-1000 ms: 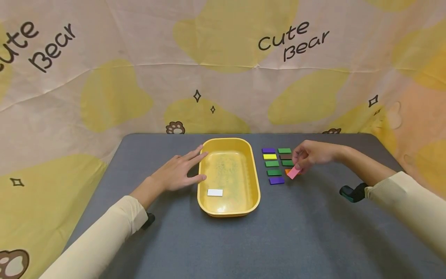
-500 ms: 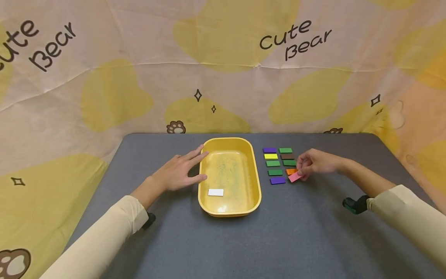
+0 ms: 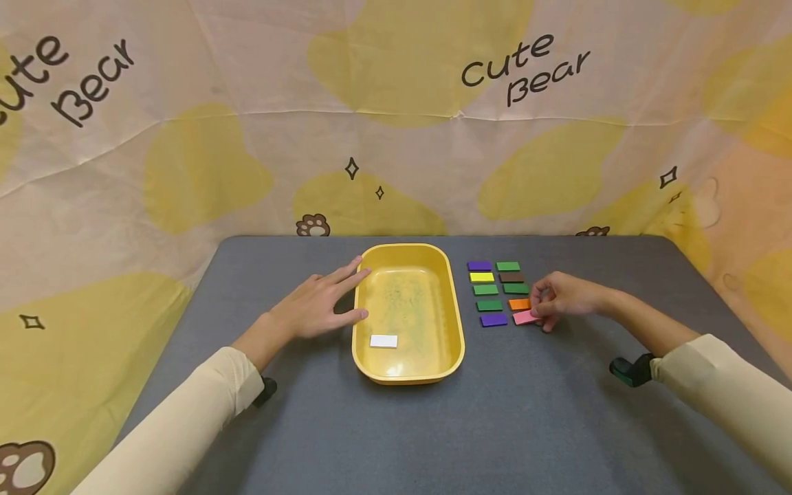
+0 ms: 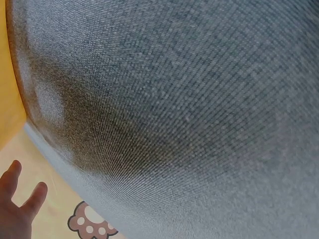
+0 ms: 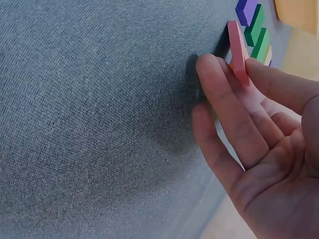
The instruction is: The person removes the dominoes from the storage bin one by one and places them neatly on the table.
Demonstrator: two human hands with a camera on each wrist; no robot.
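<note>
My right hand (image 3: 570, 297) pinches one end of a small pink tile (image 3: 523, 317) between thumb and fingers. The tile is at the near end of the right-hand column, just in front of an orange tile (image 3: 518, 304). In the right wrist view the pink tile (image 5: 238, 47) stands tilted on edge, thumb against one face, close over the cloth. My left hand (image 3: 317, 306) is spread at the left side of a yellow tub (image 3: 408, 302), fingertips overlapping its rim. Inside the tub, near the front, lies a white tile (image 3: 383, 342).
Two columns of tiles lie right of the tub: purple (image 3: 493, 320), green (image 3: 485, 290) and yellow (image 3: 482, 278) ones on the left, green (image 3: 515, 289) and brown (image 3: 511, 278) ones on the right. A grey cloth (image 3: 396, 433) covers the table. A printed curtain (image 3: 396, 137) hangs behind.
My right hand has lowered the pink tile from above the orange one to the near end of the right column, turning it into line. The left hand has stayed in place.
</note>
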